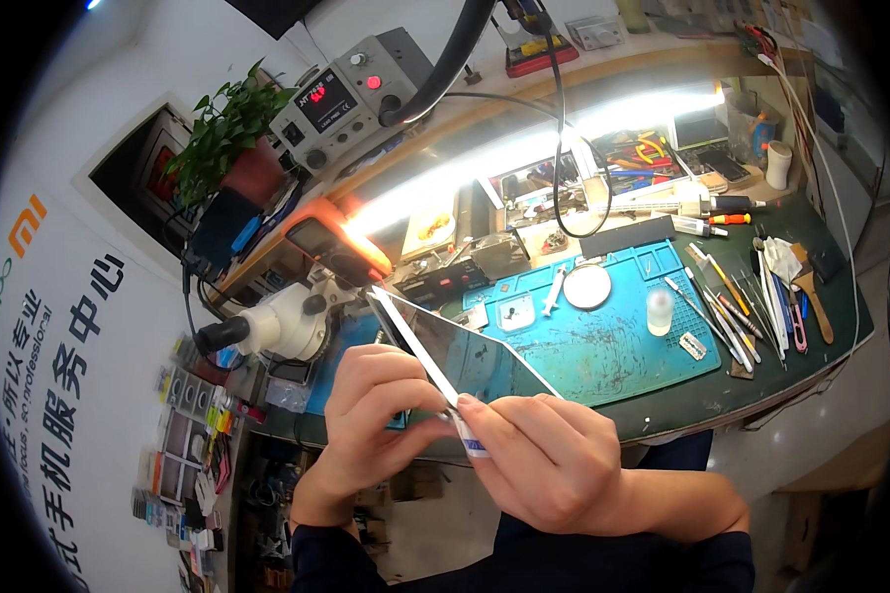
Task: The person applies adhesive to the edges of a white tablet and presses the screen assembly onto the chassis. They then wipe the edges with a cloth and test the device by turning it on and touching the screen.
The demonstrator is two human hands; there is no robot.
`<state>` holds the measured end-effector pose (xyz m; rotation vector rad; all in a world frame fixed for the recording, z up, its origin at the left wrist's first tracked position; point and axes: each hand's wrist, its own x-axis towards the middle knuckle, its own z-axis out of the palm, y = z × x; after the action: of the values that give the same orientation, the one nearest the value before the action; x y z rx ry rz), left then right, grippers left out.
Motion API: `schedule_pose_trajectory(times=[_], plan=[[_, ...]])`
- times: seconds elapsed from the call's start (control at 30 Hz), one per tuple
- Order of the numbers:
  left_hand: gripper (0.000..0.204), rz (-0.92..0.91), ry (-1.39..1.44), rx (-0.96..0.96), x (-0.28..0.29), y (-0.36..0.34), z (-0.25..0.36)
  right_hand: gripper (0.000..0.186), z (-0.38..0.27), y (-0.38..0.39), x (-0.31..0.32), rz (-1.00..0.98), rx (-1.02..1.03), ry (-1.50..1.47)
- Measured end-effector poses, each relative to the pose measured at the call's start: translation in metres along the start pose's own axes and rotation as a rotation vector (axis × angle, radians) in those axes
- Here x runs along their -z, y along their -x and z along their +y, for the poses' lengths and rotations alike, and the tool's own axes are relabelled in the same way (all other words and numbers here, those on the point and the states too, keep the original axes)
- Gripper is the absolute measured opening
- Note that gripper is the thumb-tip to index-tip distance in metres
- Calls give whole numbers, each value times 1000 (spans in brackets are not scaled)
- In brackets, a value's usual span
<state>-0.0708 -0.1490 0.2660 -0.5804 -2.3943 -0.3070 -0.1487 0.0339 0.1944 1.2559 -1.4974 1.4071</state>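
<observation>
Above the front edge of the bench, both my hands hold a thin flat panel (485,358) with a dark glossy face and a white edge, like a tablet screen. It is tilted, its far corner pointing away and left. My left hand (378,415) pinches the panel's left edge, thumb and fingers bent around a spot by the white strip (423,358). My right hand (554,460) is closed on the near end, fingers pressed on the strip, where a small blue-printed white tab (476,448) shows. Whatever lies between my left fingertips is mostly hidden.
Behind the panel lies a teal work mat (603,361) with a syringe (555,291), a round white dish (588,287) and a small bottle (660,311). Several tweezers and brushes (732,306) lie right. A microscope (277,331) and an orange multimeter (331,245) stand left.
</observation>
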Motion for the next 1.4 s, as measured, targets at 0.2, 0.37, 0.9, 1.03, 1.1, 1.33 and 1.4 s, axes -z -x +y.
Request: schedule_pose_trajectory(times=[0.2,0.37,0.9,1.03,1.1,1.33,1.4], plan=[[40,-1,-29,-24,2,1,0,29,-7,-14,13,72,-31,-81],[42,2,-12,-17,0,2,2,25,16,8,28,54,-251,-139],[36,101,-49,30,-14,12,5,31,55,95,19,-153,-246,-188],[36,129,-71,24,-15,14,3,27,58,93,19,-185,-247,-182],[36,120,-77,25,-15,13,3,27,58,96,17,-179,-261,-180],[36,133,-102,27,-16,17,1,35,67,108,22,-228,-279,-159],[37,130,-105,28,-16,17,1,33,70,108,24,-252,-274,-150]])
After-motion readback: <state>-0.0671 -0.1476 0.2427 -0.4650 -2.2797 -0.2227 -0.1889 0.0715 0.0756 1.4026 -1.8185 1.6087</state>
